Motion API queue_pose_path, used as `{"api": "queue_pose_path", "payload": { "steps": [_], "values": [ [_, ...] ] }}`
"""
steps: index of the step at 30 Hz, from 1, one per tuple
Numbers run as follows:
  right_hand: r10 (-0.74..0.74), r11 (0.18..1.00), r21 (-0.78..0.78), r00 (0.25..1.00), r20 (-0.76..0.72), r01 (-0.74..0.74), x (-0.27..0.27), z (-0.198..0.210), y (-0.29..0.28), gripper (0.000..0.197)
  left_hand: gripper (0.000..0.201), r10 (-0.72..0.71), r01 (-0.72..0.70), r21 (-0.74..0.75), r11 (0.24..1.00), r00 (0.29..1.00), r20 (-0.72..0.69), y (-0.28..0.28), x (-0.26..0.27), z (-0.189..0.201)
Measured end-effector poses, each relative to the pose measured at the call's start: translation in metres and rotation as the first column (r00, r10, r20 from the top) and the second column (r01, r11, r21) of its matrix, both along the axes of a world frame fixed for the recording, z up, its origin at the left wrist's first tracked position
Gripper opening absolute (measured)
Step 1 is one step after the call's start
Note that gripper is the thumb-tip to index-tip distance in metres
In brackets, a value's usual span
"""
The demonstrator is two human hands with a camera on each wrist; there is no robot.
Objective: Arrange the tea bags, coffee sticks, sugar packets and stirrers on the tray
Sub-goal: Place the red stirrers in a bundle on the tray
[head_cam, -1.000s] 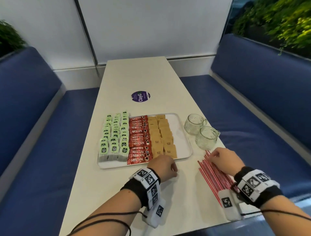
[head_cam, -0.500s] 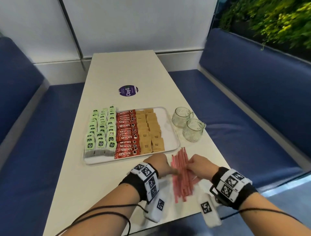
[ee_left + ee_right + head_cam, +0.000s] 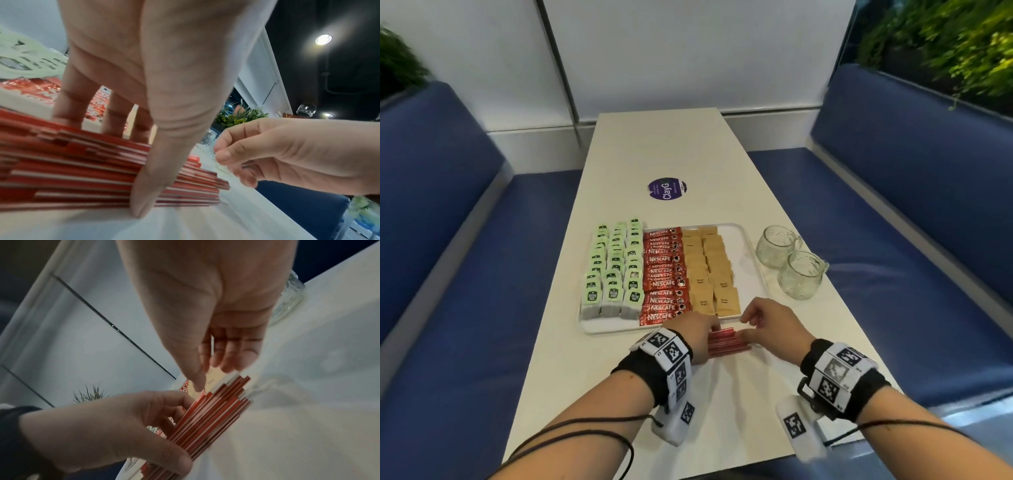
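A white tray [image 3: 751, 260] holds rows of green tea bags [image 3: 613, 274], red coffee sticks [image 3: 664, 274] and brown sugar packets [image 3: 709, 274]. A bundle of red-and-white stirrers [image 3: 727, 342] lies crosswise on the table, just in front of the tray's near edge. My left hand [image 3: 705, 334] grips the stirrers [image 3: 82, 175], thumb in front and fingers behind. My right hand [image 3: 751, 327] is at their right ends, fingers loosely bent. In the right wrist view its thumb tip touches the ends of the stirrers [image 3: 218, 408]. The right side of the tray is bare.
Two small glass cups [image 3: 777, 245] [image 3: 801, 274] stand right of the tray. A round purple sticker [image 3: 667, 189] lies farther up the white table. Blue benches [image 3: 893, 274] run along both sides, and the table's near edge is close below my wrists.
The stirrers have swung from pointing away at the right to lying crosswise in front of the tray. My left hand has taken hold of them; my right hand moved left to their ends.
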State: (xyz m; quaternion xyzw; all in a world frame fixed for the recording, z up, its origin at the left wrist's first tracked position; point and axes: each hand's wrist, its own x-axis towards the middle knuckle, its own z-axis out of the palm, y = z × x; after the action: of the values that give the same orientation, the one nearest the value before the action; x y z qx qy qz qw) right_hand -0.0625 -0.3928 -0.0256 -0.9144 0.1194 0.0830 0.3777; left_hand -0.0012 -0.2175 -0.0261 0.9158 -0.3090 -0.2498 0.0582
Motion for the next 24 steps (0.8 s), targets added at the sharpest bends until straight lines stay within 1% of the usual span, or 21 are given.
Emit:
{"api": "queue_pose_path", "payload": {
  "steps": [2,4,6,7,9,11,13,15,17,21,24],
  "values": [
    [0.087,0.996,-0.011,0.996,0.026,-0.086,0.005,-0.001,0.006,0.036,0.042,0.0,-0.001,-0.043,0.999,1.0,-0.008,0.005,0.003,-0.001],
    [0.197,0.979,-0.049,0.98,-0.025,-0.198,0.01,-0.006,0.014,0.049,0.038,0.01,-0.012,-0.08,0.997,1.0,-0.02,0.007,0.006,-0.003],
    [0.257,0.958,-0.11,0.964,-0.068,-0.263,0.014,-0.011,0.022,0.056,0.034,0.017,-0.019,-0.081,0.997,1.0,-0.025,0.006,0.008,-0.004],
    [0.276,0.947,-0.153,0.959,-0.072,-0.284,0.016,-0.013,0.025,0.054,0.032,0.026,-0.028,-0.07,0.997,0.999,-0.022,0.007,0.009,-0.004],
    [0.307,0.927,-0.207,0.95,-0.065,-0.313,0.02,-0.014,0.029,0.044,0.026,0.055,-0.056,-0.056,0.997,0.998,-0.032,0.01,0.012,-0.007],
    [0.321,0.923,-0.199,0.945,-0.066,-0.328,0.023,-0.014,0.029,0.036,0.025,0.074,-0.076,-0.059,0.995,0.997,-0.036,0.014,0.015,-0.007],
    [0.329,0.921,-0.194,0.941,-0.08,-0.339,0.027,-0.013,0.028,0.031,0.029,0.084,-0.086,-0.067,0.994,0.996,-0.033,0.018,0.019,-0.006],
    [0.339,0.915,-0.195,0.936,-0.098,-0.352,0.031,-0.011,0.028,0.026,0.031,0.067,-0.068,-0.065,0.996,0.997,-0.025,0.019,0.023,-0.003],
    [0.342,0.915,-0.188,0.933,-0.11,-0.358,0.036,-0.009,0.027,0.024,0.03,0.036,-0.036,-0.051,0.998,0.999,0.002,0.019,0.027,0.001],
    [0.358,0.908,-0.186,0.926,-0.115,-0.375,0.041,-0.008,0.028,0.025,0.032,0.015,-0.015,0.004,1.0,0.999,0.032,0.017,0.032,0.002],
    [0.37,0.901,-0.194,0.921,-0.12,-0.387,0.042,-0.009,0.03,0.027,0.035,-0.002,-0.004,0.066,0.998,0.996,0.092,0.015,0.029,0.0]
  ]
}}
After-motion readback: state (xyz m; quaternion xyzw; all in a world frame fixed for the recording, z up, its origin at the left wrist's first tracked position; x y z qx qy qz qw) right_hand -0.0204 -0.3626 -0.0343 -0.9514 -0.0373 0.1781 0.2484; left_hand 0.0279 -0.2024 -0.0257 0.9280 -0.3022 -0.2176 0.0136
